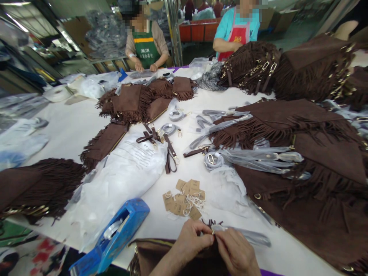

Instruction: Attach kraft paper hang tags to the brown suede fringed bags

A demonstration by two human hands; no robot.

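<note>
Pinching a small piece (213,231), both hands (192,238) (236,248) at a crowded white table (66,128), aproned people (147,48) opposite

blue tape dispenser (134,215); green-aproned person (147,48); red-aproned person (238,36); orange bin (199,32) farther back

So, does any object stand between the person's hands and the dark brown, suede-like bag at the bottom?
Nothing visible does. The left hand and right hand meet at or just over the far edge of the bag. The blue tape dispenser lies left of it, the tan paper tags beyond; neither is in between.
</note>
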